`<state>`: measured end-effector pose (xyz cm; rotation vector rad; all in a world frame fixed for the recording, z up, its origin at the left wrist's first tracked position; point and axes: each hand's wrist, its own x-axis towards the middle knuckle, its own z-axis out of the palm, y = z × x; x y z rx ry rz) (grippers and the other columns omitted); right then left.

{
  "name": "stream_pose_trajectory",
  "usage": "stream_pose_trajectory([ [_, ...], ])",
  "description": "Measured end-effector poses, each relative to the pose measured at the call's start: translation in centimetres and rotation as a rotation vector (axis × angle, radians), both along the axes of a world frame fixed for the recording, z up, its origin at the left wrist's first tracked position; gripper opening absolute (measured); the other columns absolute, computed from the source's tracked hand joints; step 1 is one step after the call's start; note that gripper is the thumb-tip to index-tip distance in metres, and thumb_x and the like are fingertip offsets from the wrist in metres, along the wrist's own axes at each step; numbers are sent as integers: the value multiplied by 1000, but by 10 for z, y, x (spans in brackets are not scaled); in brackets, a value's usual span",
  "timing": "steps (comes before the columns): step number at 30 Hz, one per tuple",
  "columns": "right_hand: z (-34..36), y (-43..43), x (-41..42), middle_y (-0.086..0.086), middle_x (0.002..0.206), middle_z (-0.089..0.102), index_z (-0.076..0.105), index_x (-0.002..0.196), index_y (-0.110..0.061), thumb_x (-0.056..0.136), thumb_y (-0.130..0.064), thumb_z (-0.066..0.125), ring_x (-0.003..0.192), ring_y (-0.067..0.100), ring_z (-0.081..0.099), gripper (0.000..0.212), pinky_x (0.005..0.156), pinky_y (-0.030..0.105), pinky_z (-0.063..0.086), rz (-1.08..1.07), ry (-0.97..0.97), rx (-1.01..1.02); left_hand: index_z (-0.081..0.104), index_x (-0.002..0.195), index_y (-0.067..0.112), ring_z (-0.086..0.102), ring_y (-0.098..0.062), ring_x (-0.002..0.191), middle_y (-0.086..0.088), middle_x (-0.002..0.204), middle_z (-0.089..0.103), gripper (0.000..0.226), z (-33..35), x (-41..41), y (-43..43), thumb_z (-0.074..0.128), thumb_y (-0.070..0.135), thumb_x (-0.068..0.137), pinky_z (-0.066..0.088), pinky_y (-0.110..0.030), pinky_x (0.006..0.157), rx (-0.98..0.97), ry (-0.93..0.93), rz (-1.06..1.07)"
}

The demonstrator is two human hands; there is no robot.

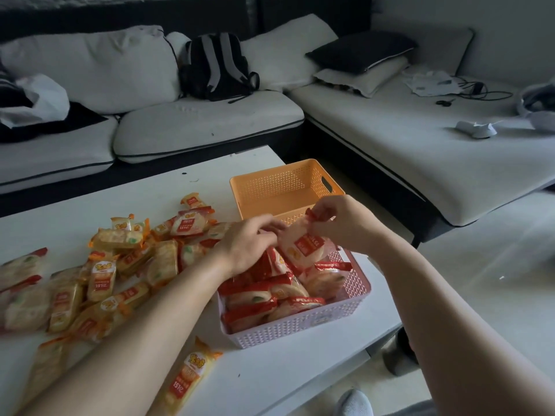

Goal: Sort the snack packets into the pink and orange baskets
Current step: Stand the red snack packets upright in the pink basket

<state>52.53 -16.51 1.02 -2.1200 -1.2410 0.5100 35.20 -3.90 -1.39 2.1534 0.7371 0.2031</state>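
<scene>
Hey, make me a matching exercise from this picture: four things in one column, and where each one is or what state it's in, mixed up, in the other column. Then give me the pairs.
Things
1. orange basket
2. pink basket
3. black backpack
4. round red-edged packet

Places or states
A. on the sofa
B. pinched by the left hand and the right hand
C. no packets visible inside
D. filled with red-edged packets

Pairs: 1-C, 2-D, 3-A, 4-B
</scene>
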Motion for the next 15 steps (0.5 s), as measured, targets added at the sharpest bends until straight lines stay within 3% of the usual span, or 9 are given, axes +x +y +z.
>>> stream_pose_trajectory([
  [4,1,1,-8,-3,86,68,65,87,-18,88,-23,71,69,8,67,7,47,23,53,-152,38,-2,56,135,34,61,-2,93,21,118,62,47,-5,1,-5,68,26,91,53,-26,81,116,-29,20],
  [8,-8,9,-24,10,82,72,70,86,-4,86,-13,70,73,23,73,9,66,43,63,-173,31,-27,45,145,35,64,-7,101,16,126,59,68,-7,9,-13,76,28,86,53,-25,85,78,-59,-45],
  [11,-13,14,-26,6,83,74,74,85,-8,86,-19,71,76,24,71,11,70,41,62,-143,5,-60,36,152,34,60,-10,111,13,132,54,80,-7,13,-14,78,23,84,43,-17,86,91,-49,-55],
  [13,-12,15,-22,-3,88,71,72,90,-19,88,-18,70,81,18,67,3,68,33,59,-57,-44,-59,41,148,35,61,-8,102,13,128,57,74,-6,13,-15,78,24,84,44,-20,83,141,-71,-17],
  [15,-9,14,-15,-7,97,71,74,100,-25,89,-12,71,87,13,66,17,74,31,59,56,-87,-37,56,129,37,63,0,87,16,114,66,49,-4,16,-15,78,34,85,48,-22,73,201,-99,33],
])
